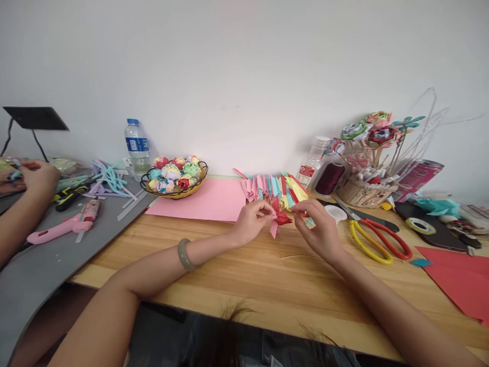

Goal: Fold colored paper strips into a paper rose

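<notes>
My left hand (248, 223) pinches a folded red and pink paper piece (283, 219) with pointed tips, held just above the wooden table (244, 275). Close to the right side of that piece, my right hand (320, 228) has its thumb and forefinger drawn together; whatever is between them is too small to make out. A thin pale thread (301, 257) lies below the hands. Behind them stands a row of folded paper strips (273, 187) in pink, blue, yellow and red.
Pink paper sheets (198, 206) lie left of centre beside a basket of paper flowers (173, 195). On the right are scissors (370, 244), a thread spool (329, 179) and red paper (458, 280). A co-worker's hand (40, 176) and a pink glue gun (71, 224) are at left.
</notes>
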Tool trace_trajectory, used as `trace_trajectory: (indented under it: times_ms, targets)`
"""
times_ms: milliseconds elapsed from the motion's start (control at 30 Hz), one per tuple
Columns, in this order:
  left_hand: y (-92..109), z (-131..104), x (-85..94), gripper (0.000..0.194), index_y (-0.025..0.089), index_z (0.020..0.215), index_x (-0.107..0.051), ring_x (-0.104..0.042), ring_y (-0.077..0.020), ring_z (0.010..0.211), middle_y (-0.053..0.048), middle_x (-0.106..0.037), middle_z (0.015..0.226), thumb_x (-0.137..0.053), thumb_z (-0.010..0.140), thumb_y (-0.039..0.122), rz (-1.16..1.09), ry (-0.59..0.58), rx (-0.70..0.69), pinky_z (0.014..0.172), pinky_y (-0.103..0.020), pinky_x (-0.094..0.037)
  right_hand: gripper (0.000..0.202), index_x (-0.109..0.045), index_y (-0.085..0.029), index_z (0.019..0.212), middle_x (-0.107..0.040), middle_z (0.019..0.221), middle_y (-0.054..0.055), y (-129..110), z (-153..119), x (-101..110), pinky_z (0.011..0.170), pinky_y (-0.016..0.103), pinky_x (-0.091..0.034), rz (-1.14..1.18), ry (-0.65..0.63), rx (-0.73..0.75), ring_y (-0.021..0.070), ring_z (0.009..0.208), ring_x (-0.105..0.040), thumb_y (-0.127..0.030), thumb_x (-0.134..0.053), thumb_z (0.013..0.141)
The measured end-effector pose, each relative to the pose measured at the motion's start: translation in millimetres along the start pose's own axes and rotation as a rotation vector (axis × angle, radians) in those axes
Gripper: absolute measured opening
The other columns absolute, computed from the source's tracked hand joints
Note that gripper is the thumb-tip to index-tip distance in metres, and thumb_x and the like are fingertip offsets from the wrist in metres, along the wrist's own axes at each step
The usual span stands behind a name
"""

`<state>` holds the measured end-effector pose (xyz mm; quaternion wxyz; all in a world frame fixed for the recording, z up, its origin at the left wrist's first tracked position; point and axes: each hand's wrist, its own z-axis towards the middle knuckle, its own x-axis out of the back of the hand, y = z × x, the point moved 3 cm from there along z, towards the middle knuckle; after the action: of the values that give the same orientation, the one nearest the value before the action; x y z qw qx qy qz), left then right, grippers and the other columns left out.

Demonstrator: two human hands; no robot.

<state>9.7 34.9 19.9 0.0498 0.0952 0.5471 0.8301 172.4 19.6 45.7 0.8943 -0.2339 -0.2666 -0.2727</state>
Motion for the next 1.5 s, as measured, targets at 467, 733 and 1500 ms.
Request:
trace_trajectory:
  times_ms: [467, 733, 1500]
  targets:
    - [-2.2, 0.9, 0.0, 0.006, 0.013, 0.075, -0.061, -0.054, -0.0111, 0.074, -0.004, -0.058, 0.079, -0.06, 0.07, 0.018, 0.176, -0.042, -0.093, 0.067, -0.024, -0.046, 0.025, -0.061, -0.018, 0.076, -0.065, 0.072, 0.004, 0.5, -0.8, -11.6, 0.058, 0.028, -0.044, 0.378, -0.287, -0.364, 0.0159, 0.065, -0.058, -0.042, -0.055, 0.077]
    - [1.6, 3.9, 2.0, 0.009, 0.014, 0.072, -0.061, -0.051, -0.0115, 0.072, -0.003, -0.058, 0.076, -0.054, 0.076, 0.019, 0.315, -0.091, -0.151, 0.068, -0.023, -0.04, 0.018, -0.062, -0.019, 0.079, -0.066, 0.075, 0.004, 3.1, 0.0, -7.9, 0.06, 0.028, -0.043, 0.263, -0.3, -0.314, 0.0161, 0.067, -0.057, -0.034, -0.052, 0.08]
    - [6.1, 5.1, 5.9, 0.01, 0.014, 0.075, -0.06, -0.051, -0.0119, 0.072, -0.003, -0.058, 0.077, -0.052, 0.077, 0.019, 0.341, -0.151, -0.183, 0.07, -0.024, -0.039, 0.015, -0.06, -0.019, 0.081, -0.068, 0.077, 0.004, 4.3, 3.1, -0.5, 0.059, 0.028, -0.044, 0.196, -0.348, -0.314, 0.017, 0.067, -0.059, -0.031, -0.051, 0.08]
